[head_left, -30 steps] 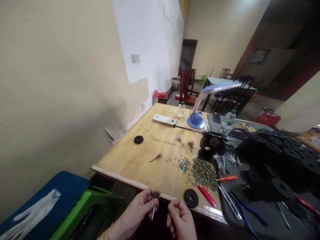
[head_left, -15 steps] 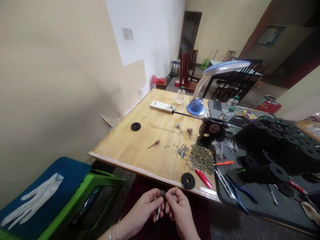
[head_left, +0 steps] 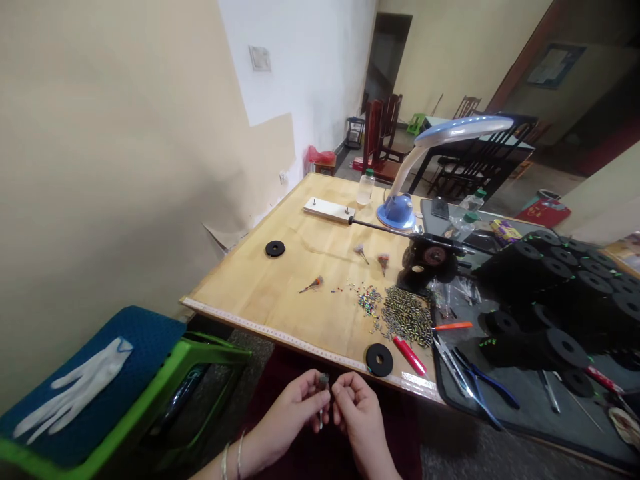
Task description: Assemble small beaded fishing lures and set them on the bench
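Silver bangles (head_left: 231, 460), left hand (head_left: 293, 403) pinching small white stem (head_left: 321, 419), right hand (head_left: 356, 410) just beside

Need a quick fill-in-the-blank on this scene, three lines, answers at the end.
The left hand has ____ bangles on its wrist.
The white glove lies on a blue seat with a ____ frame.
The pliers on the dark mat have ____ handles.

Missing words: two; green; blue.
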A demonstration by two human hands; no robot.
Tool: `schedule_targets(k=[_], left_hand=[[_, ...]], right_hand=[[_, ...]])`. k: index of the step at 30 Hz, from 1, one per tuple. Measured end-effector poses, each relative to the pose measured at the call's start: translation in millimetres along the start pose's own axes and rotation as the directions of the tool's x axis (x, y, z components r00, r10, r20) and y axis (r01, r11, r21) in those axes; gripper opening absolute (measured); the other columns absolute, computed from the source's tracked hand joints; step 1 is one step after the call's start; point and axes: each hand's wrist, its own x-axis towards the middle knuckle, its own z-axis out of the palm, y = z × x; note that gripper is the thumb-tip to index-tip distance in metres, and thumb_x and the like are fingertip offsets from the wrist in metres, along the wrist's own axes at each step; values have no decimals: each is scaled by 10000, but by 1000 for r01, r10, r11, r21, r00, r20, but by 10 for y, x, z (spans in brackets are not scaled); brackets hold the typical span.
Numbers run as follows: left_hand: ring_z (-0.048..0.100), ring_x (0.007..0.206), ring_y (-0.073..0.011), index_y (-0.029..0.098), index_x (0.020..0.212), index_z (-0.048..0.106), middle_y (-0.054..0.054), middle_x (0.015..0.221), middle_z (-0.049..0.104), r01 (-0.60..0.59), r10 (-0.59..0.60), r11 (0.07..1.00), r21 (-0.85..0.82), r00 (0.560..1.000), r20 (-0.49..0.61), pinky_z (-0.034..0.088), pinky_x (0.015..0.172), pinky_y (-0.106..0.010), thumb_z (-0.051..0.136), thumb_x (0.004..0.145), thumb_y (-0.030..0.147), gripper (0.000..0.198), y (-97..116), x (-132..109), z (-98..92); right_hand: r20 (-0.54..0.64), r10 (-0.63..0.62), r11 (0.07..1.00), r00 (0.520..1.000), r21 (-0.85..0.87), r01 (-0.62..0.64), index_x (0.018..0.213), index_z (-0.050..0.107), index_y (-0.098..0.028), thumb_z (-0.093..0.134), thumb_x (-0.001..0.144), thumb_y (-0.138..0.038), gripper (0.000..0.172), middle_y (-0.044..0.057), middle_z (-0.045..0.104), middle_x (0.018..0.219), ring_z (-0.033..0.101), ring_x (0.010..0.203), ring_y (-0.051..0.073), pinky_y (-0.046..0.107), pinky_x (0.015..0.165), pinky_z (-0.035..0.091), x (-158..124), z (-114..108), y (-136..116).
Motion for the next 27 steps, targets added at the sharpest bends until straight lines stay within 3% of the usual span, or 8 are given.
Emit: schedule_targets(k=[5,12,18,21,27], left_hand=[[476,474,-88,169,728,511,42,546,551,6,-6,1000,30,1000,-28,354,465,-203,665,746,417,292,-30,22,1],[439,485,-92,180,701,511,62,541,487,-14,34,992,127,987,-158,342,474,-209,653,724,456,311,12,25,-7],[440,513,-102,183,713,507,61,578,463,-62,93,980,191,983,-159,352,482,-213,625,755,440,287,18,17,-12],[460,556,-115,184,719,518,46,621,479,-134,184,950,281,969,-162,384,525,-223,605,789,386,231,19,-1,-16],[528,693,-165,191,744,560,-3,703,574,-245,385,800,548,910,-156,428,668,-245,550,848,291,145,28,-58,-28]], right_hand=[[1,38,999,999,-1,-38,692,515,-176,681,708,-582,439,-74,490,397,343,345,51,165,378,206,-31,-4,-6],[-7,69,995,998,-71,-69,659,487,-187,663,712,-597,449,-69,513,397,280,305,34,160,348,170,-85,-57,64],[22,102,994,995,-46,-101,653,499,-181,667,716,-574,432,-67,515,382,276,292,30,159,342,153,-95,-29,82],[19,126,992,992,-24,-125,647,484,-185,675,707,-563,428,-70,513,377,276,290,27,156,338,142,-101,-5,77],[14,171,985,985,15,-172,652,466,-187,668,718,-525,399,-74,513,381,277,288,19,151,335,126,-103,23,59]])
